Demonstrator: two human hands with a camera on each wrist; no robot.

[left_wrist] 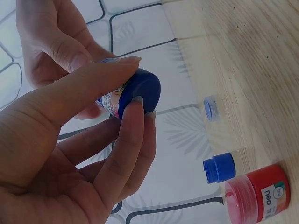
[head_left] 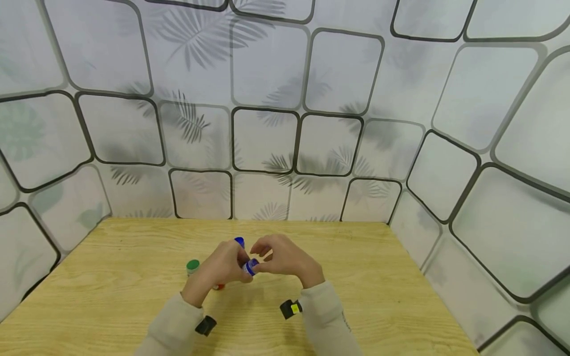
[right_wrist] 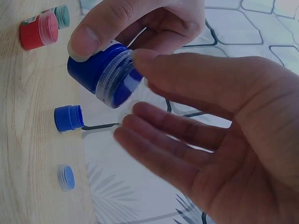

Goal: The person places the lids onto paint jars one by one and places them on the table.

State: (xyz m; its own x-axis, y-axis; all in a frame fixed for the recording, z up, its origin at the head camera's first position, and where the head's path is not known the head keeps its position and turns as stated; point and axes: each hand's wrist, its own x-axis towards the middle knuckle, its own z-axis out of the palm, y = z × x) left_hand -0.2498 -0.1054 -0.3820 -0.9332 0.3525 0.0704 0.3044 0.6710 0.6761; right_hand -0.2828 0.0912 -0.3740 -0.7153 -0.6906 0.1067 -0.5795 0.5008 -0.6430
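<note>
Pale wall covering printed with rounded outlines and grey fern fronds rises behind and beside a light wood-grain table. Above the tabletop, near its middle, the left hand grips a blue jar, thumb on one side and fingertips on the other. The jar is tilted, with its mouth end towards the right hand, and bears a clear ridged lid (best seen from the right wrist). The right thumb touches the lid's rim, while the other fingers extend loosely, visibly spaced from the jar.

On the table beyond the hands stands a second blue jar, upright, its narrower neck exposed. A loose clear lid with a bluish face lies near it, not touching. A red jar with a clear lid and a printed label stands upright on the other side; a green jar is just beside it. Light sleeves cover both forearms, and a small black device is visible at each wrist.
</note>
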